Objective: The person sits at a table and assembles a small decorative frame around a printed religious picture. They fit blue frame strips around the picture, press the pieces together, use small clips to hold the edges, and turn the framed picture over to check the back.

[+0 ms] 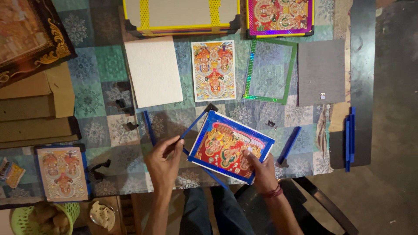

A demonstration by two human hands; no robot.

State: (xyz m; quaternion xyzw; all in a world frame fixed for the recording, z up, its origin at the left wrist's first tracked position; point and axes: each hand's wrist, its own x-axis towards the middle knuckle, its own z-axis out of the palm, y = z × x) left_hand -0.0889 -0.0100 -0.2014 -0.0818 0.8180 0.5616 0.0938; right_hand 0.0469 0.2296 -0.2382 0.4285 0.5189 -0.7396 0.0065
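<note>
My right hand (260,166) grips the lower right corner of a colourful picture with a blue border (228,144), held tilted above the table. My left hand (164,160) pinches a thin blue frame strip (194,124) that runs up and right to a black corner piece (211,107). A second blue strip (208,170) passes under the picture toward my lap. Part of the strips is hidden behind the picture.
On the patterned cloth lie a white board (153,72), an orange print (213,69), a green-edged glass pane (270,72), a grey board (321,72), and loose blue strips (289,145) (349,138). Framed pictures (281,16) (63,172) and stacked cardboard (35,109) border the table.
</note>
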